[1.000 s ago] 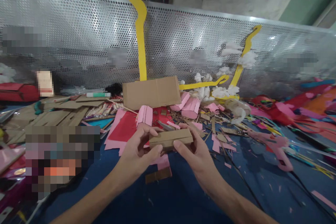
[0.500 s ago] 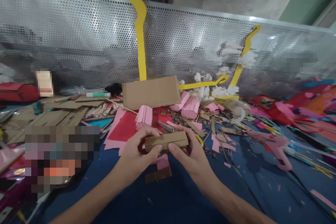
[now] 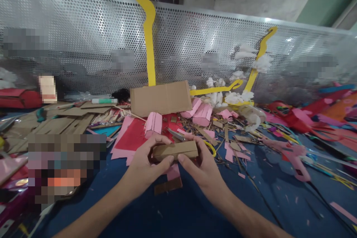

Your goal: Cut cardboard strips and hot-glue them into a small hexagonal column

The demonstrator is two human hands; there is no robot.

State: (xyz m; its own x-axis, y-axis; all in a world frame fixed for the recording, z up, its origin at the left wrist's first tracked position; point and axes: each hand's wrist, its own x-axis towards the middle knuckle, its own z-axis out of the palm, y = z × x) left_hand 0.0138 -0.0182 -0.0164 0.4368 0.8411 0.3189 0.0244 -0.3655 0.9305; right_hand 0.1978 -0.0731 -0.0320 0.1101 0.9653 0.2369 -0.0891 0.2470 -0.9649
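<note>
A small folded cardboard box is held level above the blue table. My left hand grips its left end, thumb on the front face. My right hand clasps the right end, its thumb also pressed to the front. Just behind the box lie scissors with yellow handles, partly hidden by my right hand. Below it on the table are a pink paper piece and a brown cardboard strip. A pink paper-covered shape stands beyond my left hand.
A cardboard panel with a tall yellow hook stands before a perforated metal screen. To the right lies a pink glue gun with its black cord. Cardboard sheets are piled at left; paper scraps litter the middle right.
The cardboard box has shifted very slightly left in both hands. My grip on it looks the same, and the things on the table have stayed put.
</note>
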